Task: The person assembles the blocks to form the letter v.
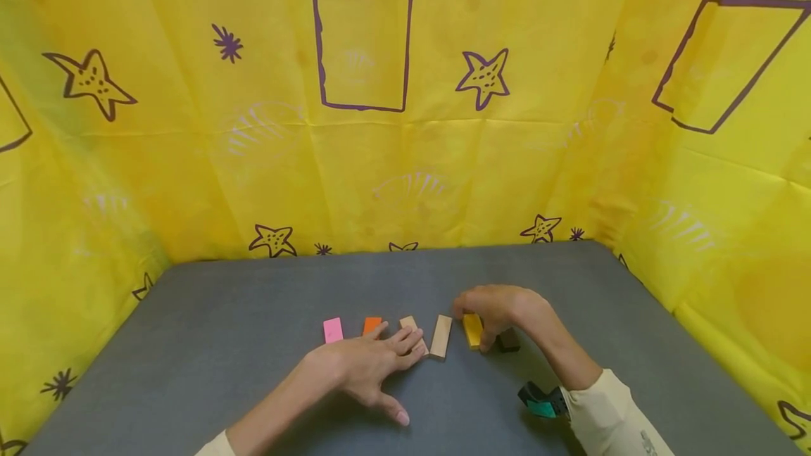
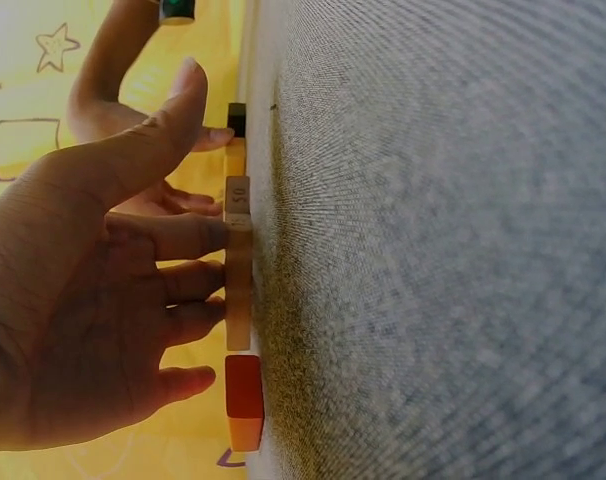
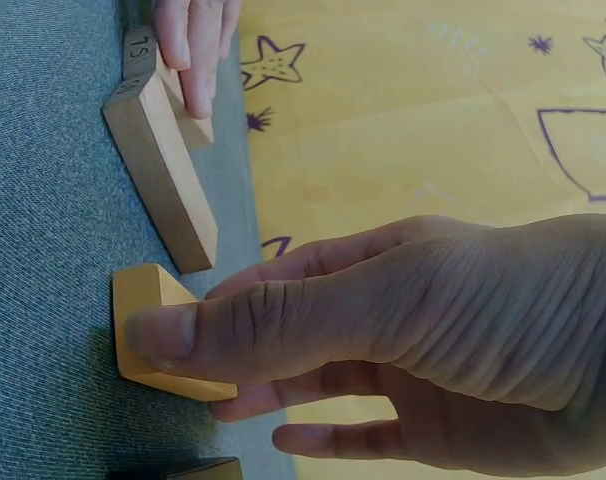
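Head: pinching the yellow block (image 1: pixel 472 331) with the right hand (image 1: pixel 507 307), near the black block (image 1: pixel 509 341); touching the angled wooden block (image 1: pixel 408 323) with the spread left hand (image 1: pixel 367 364). Left wrist: could skew it through uneven pressing (slippery-looking wood). Right wrist: might knock the nearer wooden block (image 3: pixel 163 185) by swinging wide; sharp-edged, oblong, on woven grey cloth (image 3: pixel 43 250).

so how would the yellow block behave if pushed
The yellow block will likely slide, not roll, given its flat faces. It seems stiff: edges look straight where the right hand pinches it. Lying low, it probably won't tip.
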